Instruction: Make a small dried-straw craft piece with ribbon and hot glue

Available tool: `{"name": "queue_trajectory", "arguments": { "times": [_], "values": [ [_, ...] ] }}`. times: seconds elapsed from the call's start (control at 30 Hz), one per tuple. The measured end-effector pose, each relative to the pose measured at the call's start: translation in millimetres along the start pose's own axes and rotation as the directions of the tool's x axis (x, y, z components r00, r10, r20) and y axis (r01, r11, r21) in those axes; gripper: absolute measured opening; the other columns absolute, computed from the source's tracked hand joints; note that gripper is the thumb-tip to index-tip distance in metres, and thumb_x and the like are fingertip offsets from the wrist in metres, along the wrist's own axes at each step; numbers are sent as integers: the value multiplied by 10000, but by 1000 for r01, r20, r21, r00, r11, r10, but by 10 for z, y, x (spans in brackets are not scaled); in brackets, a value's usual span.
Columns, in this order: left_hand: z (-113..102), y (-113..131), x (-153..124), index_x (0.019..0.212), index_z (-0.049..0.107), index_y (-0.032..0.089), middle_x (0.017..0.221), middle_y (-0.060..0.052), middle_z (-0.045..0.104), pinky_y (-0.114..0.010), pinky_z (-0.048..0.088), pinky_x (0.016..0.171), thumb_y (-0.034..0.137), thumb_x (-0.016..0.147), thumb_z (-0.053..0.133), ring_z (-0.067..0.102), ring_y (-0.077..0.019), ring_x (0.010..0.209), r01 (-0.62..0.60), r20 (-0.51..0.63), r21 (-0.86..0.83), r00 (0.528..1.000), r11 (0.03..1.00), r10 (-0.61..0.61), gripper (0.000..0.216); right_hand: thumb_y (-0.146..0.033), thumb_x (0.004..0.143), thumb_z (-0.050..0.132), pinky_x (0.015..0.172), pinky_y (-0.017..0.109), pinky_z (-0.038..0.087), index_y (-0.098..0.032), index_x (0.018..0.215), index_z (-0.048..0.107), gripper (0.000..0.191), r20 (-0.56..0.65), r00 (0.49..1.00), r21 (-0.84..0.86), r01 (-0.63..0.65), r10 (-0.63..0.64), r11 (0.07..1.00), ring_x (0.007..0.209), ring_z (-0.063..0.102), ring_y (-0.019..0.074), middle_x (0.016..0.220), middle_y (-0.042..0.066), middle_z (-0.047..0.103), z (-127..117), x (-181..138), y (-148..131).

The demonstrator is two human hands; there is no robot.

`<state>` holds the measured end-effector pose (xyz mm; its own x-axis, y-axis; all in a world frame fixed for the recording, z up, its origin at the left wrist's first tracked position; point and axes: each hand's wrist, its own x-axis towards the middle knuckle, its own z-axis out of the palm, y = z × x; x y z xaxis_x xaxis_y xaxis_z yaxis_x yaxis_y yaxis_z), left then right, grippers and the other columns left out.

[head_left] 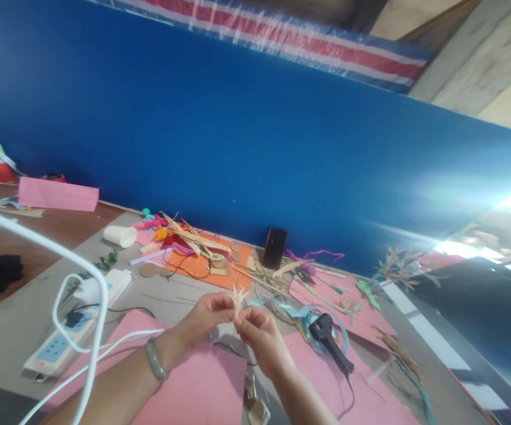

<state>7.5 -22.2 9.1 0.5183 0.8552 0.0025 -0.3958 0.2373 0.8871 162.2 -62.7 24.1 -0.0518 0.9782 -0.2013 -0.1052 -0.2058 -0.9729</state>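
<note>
Both hands meet over the middle of the table, pinching a small pale straw-like flower (239,296) with pointed strips fanning upward. My left hand (210,313), with a bangle on its wrist, grips it from the left side. From the right, my right hand (261,332) closes thumb and finger on its lower part. The fingers hide the flower's base. Beneath the left forearm lies a pink sheet (193,386). A black hot glue gun (330,342) rests on a roll of pale blue ribbon (346,337) to the right of my right hand.
A power strip (61,348) with a white cable (98,283) crosses the left side. Behind the hands are an orange sheet (187,268) with straw strips, a paper cup (120,236) and an upright phone (275,248). A blue partition (238,130) borders the table's back.
</note>
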Motion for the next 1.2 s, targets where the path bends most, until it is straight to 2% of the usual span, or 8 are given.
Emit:
{"name": "queue_trajectory", "arguments": {
  "times": [0.13, 0.27, 0.4, 0.57, 0.7, 0.87, 1.03, 1.2],
  "values": [
    [-56, 47, -7, 743, 701, 128, 765, -43, 629, -285, 424, 712, 333, 711, 719, 559, -179, 766, -15, 140, 57, 990, 998, 7, 209, -350, 666, 793, 451, 214, 129, -154, 646, 568, 299, 72, 996, 154, -54, 43, 987, 453, 255, 39, 532, -65, 467, -11, -9, -17],
    [-70, 74, 1, 717, 717, 124, 825, -65, 631, -310, 410, 791, 382, 800, 636, 551, -193, 832, -81, 194, 180, 980, 980, 45, 283, -340, 668, 793, 437, 211, 122, -154, 646, 574, 289, 101, 994, 201, -71, 51, 977, 442, 229, 36, 514, -75, 430, 3, -22, -11],
    [-46, 82, 2, 688, 709, 138, 763, -36, 586, -276, 411, 748, 400, 785, 664, 537, -155, 759, -78, 154, 201, 987, 976, 48, 283, -362, 647, 800, 428, 203, 150, -164, 655, 574, 300, 69, 996, 162, -60, 49, 985, 434, 243, 40, 492, -83, 413, -3, -23, 28],
    [14, 65, -16, 702, 692, 138, 735, -39, 586, -269, 436, 704, 448, 758, 687, 561, -150, 703, -73, 94, 108, 994, 991, 63, 316, -446, 684, 756, 420, 208, 171, -155, 581, 575, 358, -73, 997, -177, 5, -19, 984, 430, 268, 44, 484, -66, 427, -18, -18, 21],
    [16, 12, 2, 680, 656, 131, 691, -22, 583, -250, 422, 670, 415, 713, 731, 544, -135, 677, -63, -4, 81, 998, 995, 63, 295, -435, 673, 751, 423, 213, 235, -159, 565, 607, 330, -158, 982, -292, 53, -103, 955, 434, 335, 65, 483, -46, 485, 22, -28, -21],
    [-16, -36, 32, 612, 565, 144, 580, 40, 489, -206, 348, 546, 335, 652, 773, 419, -72, 532, -10, -136, 98, 990, 995, 23, 286, -350, 676, 732, 549, 243, 379, -168, 588, 654, 217, -143, 972, -354, 124, -185, 927, 540, 494, 127, 559, -3, 600, 76, -43, -66],
    [-13, -51, 36, 599, 548, 144, 569, 42, 488, -208, 335, 540, 353, 642, 778, 414, -75, 529, -21, -167, 109, 985, 994, 39, 314, -363, 704, 704, 540, 241, 350, -173, 595, 646, 227, -101, 976, -363, 142, -191, 921, 530, 465, 121, 547, -14, 570, 65, -41, -72],
    [-10, -18, 16, 748, 677, 126, 684, -12, 593, -256, 396, 671, 377, 707, 724, 527, -139, 681, 15, -7, 76, 1000, 997, -14, 259, -406, 715, 723, 485, 218, 264, -153, 640, 637, 278, -40, 995, -206, 80, -90, 975, 487, 370, 76, 553, -31, 536, -6, -17, 28]
  ]
}}
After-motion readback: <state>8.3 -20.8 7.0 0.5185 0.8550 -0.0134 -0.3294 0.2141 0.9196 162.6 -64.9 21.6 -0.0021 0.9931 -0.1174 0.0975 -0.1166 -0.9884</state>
